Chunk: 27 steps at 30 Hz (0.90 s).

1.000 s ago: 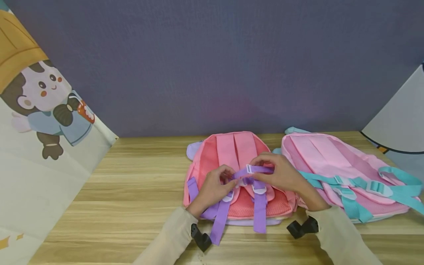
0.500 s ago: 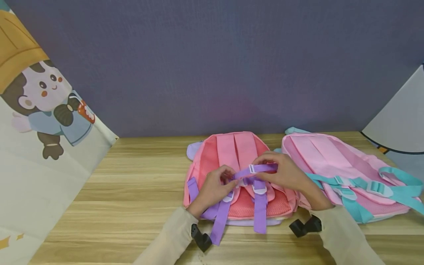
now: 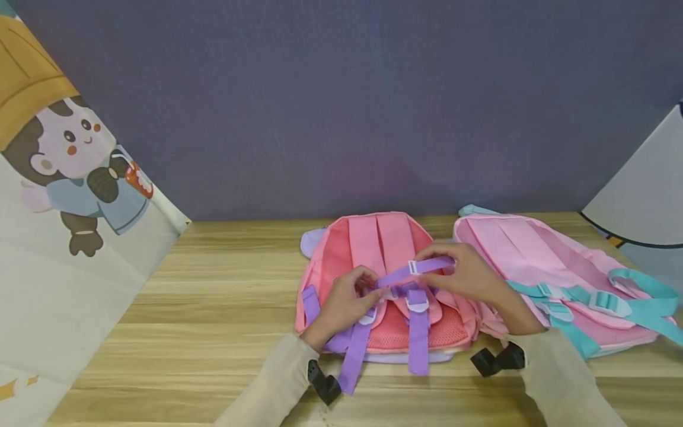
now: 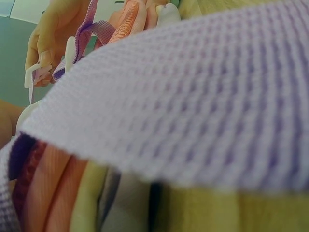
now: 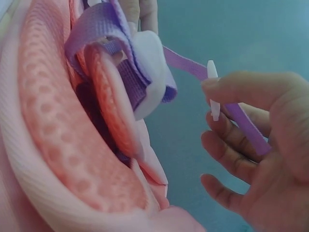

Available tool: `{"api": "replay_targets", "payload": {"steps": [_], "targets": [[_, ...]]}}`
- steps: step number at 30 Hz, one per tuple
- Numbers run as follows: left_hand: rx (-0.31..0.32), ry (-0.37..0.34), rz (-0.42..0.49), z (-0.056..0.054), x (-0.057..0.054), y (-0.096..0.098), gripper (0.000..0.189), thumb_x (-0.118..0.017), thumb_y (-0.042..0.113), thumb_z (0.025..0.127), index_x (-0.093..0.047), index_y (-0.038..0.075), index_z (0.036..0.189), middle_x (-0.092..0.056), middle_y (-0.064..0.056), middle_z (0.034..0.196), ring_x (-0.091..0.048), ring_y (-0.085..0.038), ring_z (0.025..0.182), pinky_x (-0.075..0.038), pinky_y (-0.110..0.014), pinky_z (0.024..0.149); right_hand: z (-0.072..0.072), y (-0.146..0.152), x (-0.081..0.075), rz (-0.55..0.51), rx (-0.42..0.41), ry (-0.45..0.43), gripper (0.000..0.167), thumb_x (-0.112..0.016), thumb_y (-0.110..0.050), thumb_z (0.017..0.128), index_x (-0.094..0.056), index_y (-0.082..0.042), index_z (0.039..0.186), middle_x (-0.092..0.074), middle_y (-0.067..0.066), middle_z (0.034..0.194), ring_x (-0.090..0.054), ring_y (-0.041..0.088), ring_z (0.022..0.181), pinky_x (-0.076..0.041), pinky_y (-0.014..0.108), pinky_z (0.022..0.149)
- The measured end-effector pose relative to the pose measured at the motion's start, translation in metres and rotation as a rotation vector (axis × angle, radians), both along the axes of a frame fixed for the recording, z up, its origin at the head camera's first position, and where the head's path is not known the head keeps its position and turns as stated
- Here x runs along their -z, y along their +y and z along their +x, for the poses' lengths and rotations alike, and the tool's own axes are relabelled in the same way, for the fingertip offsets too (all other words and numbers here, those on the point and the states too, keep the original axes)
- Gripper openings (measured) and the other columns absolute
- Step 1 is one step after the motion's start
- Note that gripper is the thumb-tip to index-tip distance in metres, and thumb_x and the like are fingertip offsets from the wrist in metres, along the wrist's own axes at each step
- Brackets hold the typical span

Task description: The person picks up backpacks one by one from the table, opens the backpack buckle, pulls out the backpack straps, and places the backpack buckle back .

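Note:
A coral-pink backpack [image 3: 332, 258] lies on the table with its shoulder straps facing up. Across it, a thin purple strap [image 3: 393, 277] is lifted between both hands. My left hand [image 3: 344, 301] pinches the strap's left end by a pale buckle [image 3: 392, 293]; its fingertips are partly hidden. My right hand [image 3: 472, 276] pinches the strap at a white slider [image 3: 413, 267], and in the right wrist view the thumb and forefinger grip that slider [image 5: 213, 90] while the purple tail runs into the palm. Purple webbing [image 4: 193, 106] fills much of the left wrist view.
To the right lies a light-pink backpack [image 3: 528, 243] with teal straps [image 3: 656, 306], close to my right forearm. Two purple strap ends [image 3: 418, 347] hang over the coral backpack's lower edge. A dark panel [image 3: 341, 107] stands behind the wooden table [image 3: 213, 296].
My right hand has moved a little to the right, and the white slider has shifted right along the purple strap with it. The left hand stays in place.

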State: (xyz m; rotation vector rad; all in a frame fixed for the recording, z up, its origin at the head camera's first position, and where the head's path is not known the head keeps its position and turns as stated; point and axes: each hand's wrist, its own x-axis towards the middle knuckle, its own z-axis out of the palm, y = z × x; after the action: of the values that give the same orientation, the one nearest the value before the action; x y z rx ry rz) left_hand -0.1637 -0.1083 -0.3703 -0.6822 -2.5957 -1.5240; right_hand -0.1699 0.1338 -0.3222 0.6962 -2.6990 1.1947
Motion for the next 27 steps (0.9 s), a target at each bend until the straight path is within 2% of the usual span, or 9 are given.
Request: {"api": "replay_targets", "payload": {"steps": [4,13,20,27], "targets": [[-0.001,0.002,-0.001,-0.001,0.000,0.000,0.016,-0.069,0.016,0.086,-0.064,0.008,0.099,-0.065,-0.003,0.086,-0.053,-0.008,0.071,-0.045,-0.020,0.064,-0.001,0.002,-0.002,0.003,0.002,0.004,0.025,-0.080,-0.019,0.076,-0.070,-0.016,0.099,-0.068,-0.004,0.093,-0.056,0.010,0.087,-0.052,0.029,0.078],[0.000,0.007,-0.004,-0.002,0.001,0.000,0.016,-0.069,0.015,0.086,-0.063,0.008,0.098,-0.065,-0.004,0.085,-0.052,-0.008,0.070,-0.045,-0.020,0.065,-0.002,0.010,-0.002,-0.002,-0.057,0.035,0.023,-0.078,-0.011,0.077,-0.070,-0.015,0.098,-0.068,-0.004,0.093,-0.057,0.007,0.088,-0.047,0.017,0.083],[0.006,0.008,-0.001,-0.001,0.000,0.000,0.015,-0.068,0.015,0.086,-0.063,0.008,0.098,-0.065,-0.004,0.085,-0.052,-0.008,0.070,-0.045,-0.020,0.064,-0.001,0.014,-0.005,0.033,-0.031,0.006,0.024,-0.078,-0.016,0.078,-0.070,-0.018,0.100,-0.067,-0.006,0.094,-0.056,0.008,0.090,-0.050,0.026,0.084],[0.010,0.000,-0.005,0.000,0.000,0.000,0.016,-0.068,0.015,0.086,-0.063,0.007,0.099,-0.065,-0.004,0.088,-0.052,-0.008,0.071,-0.045,-0.020,0.066,0.001,0.016,-0.007,0.051,0.003,-0.025,0.023,-0.077,-0.021,0.079,-0.070,-0.018,0.101,-0.066,-0.005,0.095,-0.055,0.010,0.091,-0.049,0.030,0.085]]}}
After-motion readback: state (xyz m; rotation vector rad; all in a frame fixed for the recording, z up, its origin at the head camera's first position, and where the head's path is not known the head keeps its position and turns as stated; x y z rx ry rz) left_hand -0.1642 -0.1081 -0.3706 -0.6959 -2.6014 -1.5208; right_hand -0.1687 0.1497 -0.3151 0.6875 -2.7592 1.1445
